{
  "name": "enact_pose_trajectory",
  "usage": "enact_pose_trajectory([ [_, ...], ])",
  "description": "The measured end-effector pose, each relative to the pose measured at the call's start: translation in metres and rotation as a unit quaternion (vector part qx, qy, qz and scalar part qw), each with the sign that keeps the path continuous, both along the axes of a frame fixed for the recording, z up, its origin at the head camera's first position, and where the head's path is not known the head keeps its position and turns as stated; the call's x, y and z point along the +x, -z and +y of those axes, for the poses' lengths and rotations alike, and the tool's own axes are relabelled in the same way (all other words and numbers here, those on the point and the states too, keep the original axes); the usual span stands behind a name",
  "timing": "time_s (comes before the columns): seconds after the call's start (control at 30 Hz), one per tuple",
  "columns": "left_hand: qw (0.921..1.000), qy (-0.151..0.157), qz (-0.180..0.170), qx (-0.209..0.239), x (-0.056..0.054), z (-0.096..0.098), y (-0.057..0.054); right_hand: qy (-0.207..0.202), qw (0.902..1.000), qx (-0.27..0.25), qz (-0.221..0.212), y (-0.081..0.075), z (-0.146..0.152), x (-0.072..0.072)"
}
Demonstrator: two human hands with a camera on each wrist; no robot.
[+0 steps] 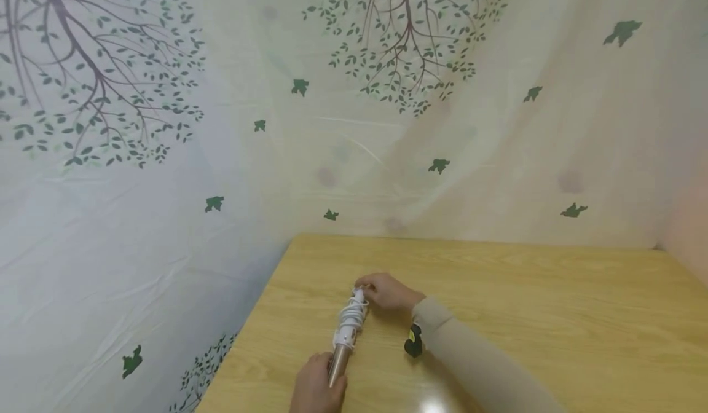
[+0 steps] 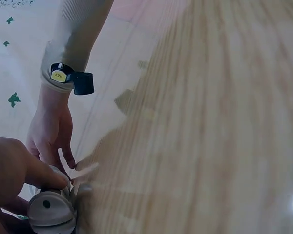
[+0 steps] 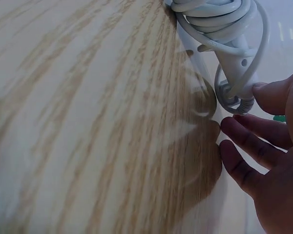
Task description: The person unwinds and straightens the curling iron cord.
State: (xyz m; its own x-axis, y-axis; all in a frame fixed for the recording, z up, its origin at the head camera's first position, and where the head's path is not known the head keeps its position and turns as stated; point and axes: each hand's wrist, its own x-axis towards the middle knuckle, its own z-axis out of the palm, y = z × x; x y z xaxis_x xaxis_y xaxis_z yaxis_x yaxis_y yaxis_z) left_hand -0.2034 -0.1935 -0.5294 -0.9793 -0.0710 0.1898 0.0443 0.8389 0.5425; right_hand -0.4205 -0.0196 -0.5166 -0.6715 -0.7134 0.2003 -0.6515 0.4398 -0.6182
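Note:
A curling iron with a metallic barrel and a white handle (image 1: 345,337) lies slantwise over the wooden table. Its white cord (image 3: 219,19) is wound in several loops around the handle. My left hand (image 1: 318,385) grips the barrel near the front, thumb along its top. In the left wrist view the rounded barrel tip (image 2: 51,214) shows below that thumb. At the far end, my right hand (image 1: 389,291) pinches the handle's tail where the cord comes out. The right thumb (image 3: 273,97) touches the handle there, while the other fingers are bent loosely beneath.
The wood-grain table (image 1: 525,314) extends to the right and back. Behind and to the left hangs a pale sheet (image 1: 354,155) printed with trees and green birds. A black wrist device with a yellow label (image 1: 413,341) sits on the right sleeve.

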Motion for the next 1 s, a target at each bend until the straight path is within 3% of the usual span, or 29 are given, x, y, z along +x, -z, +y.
enact_pose_trajectory([
  [0.17, 0.9991, -0.004, 0.041, -0.008, 0.003, 0.005, 0.000, -0.004, 0.9999, -0.002, 0.011, 0.002, 0.005, -0.001],
  [0.4, 0.9984, -0.010, 0.047, -0.028, 0.003, 0.007, -0.001, -0.016, 0.9997, 0.004, 0.020, -0.003, 0.015, 0.005],
  [0.63, 0.9995, -0.024, 0.009, -0.017, 0.001, 0.005, -0.001, -0.017, 0.9997, -0.003, 0.019, -0.002, 0.018, 0.006],
  [0.8, 0.9992, -0.031, -0.025, -0.007, -0.002, 0.003, -0.008, -0.006, 0.9996, -0.012, 0.025, 0.002, 0.023, 0.001],
  [0.9, 0.9998, -0.013, -0.011, -0.004, -0.005, -0.001, -0.016, 0.008, 0.9995, -0.025, 0.018, -0.001, 0.029, -0.001],
  [1.0, 0.9994, 0.021, 0.027, -0.002, -0.010, -0.005, -0.023, 0.019, 0.9988, -0.039, 0.023, -0.008, 0.038, -0.001],
])
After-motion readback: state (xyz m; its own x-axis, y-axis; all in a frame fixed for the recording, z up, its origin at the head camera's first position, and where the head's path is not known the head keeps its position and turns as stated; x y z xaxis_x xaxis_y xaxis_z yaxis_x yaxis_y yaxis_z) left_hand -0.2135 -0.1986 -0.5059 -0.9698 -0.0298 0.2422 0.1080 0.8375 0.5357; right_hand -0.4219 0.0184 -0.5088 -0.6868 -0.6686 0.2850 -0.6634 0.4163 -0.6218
